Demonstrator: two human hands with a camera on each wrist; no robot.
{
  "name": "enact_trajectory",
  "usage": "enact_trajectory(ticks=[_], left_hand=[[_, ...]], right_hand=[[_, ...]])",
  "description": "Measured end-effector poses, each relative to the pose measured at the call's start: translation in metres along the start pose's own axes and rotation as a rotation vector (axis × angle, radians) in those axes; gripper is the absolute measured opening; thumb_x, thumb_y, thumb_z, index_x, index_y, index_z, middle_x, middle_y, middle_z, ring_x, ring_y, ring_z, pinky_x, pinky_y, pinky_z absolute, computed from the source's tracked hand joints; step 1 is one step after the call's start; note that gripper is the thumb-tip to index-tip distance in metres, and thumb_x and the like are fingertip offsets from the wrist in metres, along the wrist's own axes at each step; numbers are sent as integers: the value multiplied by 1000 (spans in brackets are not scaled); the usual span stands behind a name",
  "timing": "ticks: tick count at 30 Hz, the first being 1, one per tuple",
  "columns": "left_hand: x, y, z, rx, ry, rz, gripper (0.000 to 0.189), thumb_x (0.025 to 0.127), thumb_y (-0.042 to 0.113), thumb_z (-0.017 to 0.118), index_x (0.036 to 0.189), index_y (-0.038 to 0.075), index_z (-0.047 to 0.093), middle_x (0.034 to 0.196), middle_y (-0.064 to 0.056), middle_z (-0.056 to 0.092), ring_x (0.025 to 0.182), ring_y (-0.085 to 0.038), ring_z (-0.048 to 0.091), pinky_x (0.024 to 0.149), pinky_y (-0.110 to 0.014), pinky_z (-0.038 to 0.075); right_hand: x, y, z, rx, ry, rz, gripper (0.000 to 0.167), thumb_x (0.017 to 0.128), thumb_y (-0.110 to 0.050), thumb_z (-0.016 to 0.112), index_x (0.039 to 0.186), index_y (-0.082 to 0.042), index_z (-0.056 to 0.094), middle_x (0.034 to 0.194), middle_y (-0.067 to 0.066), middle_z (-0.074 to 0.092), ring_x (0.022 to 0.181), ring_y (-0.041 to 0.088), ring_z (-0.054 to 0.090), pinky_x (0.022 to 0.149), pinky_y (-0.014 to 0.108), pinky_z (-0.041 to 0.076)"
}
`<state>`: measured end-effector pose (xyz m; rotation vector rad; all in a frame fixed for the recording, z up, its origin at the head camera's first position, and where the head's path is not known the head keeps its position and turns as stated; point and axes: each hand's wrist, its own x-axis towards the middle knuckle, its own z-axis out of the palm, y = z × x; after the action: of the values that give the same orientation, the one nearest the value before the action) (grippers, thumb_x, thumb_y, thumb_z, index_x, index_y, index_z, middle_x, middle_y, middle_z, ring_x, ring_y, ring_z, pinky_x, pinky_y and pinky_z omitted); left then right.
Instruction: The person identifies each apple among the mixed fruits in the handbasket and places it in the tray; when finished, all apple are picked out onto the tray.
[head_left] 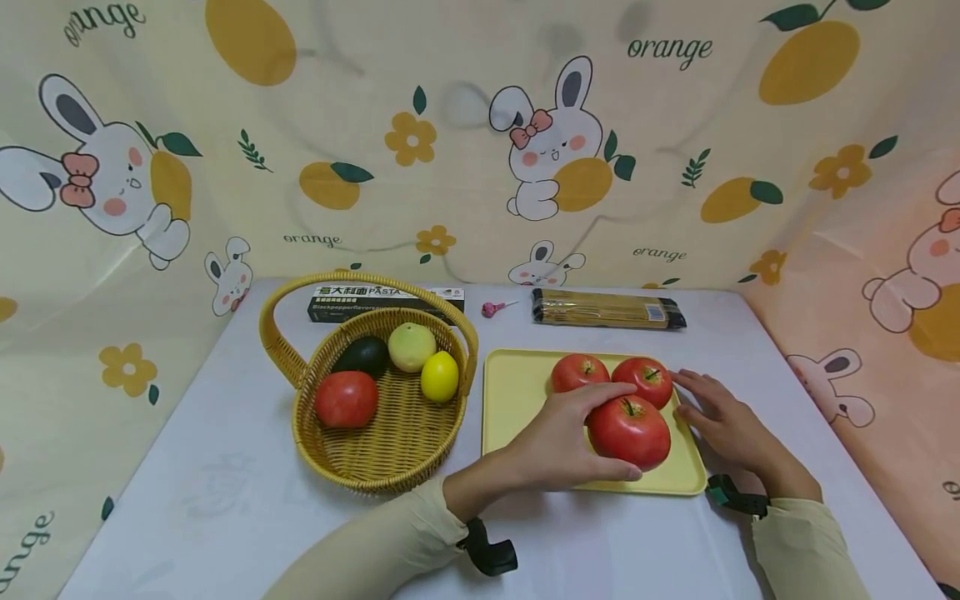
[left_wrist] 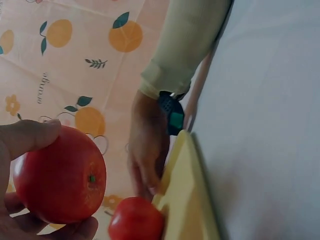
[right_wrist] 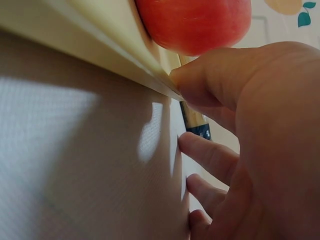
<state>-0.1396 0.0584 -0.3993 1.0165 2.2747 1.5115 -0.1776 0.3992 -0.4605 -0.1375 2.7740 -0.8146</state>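
Head view is showing me the left hand (head_left: 558, 429) grasping the front apple (head_left: 633, 435), thumb and fingers curling round it, at about three o'clock from the middle of the tray (head_left: 517, 392). From it, the rear left apple (head_left: 577, 370) is lying at half past ten, the rear right apple (head_left: 643, 380) just past twelve. At three o'clock the right hand (head_left: 726, 423) is resting released, thumb meeting the tray's edge. The basket (head_left: 378, 483) is sitting at nine. I'm judging the step as handling the front apple over the tray, apparently off it, though its underside isn't showing plainly. Next, I'm wanting an even grip, avoiding both rear apples.
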Motion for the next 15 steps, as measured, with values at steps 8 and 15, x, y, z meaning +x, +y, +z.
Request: enact_trajectory(ticks=[8, 15], left_hand=[[13, -11, 19, 57, -20, -64, 87, 86, 28, 94, 161, 21, 52, 150, 6, 63, 136, -4, 55, 96, -16, 55], [23, -19, 32, 43, -41, -125, 86, 86, 27, 94, 160, 21, 51, 148, 9, 63, 134, -1, 55, 93, -15, 56]], right_hand=[[0, 2, 1, 3, 2, -15, 73, 111, -43, 62, 172, -13, 34, 177, 31, 23, 162, 63, 8, 107, 94, 26], [3, 4, 1, -21, 2, -7, 73, 111, -43, 61, 171, -11, 34, 176, 33, 24, 161, 64, 10, 105, 94, 28]])
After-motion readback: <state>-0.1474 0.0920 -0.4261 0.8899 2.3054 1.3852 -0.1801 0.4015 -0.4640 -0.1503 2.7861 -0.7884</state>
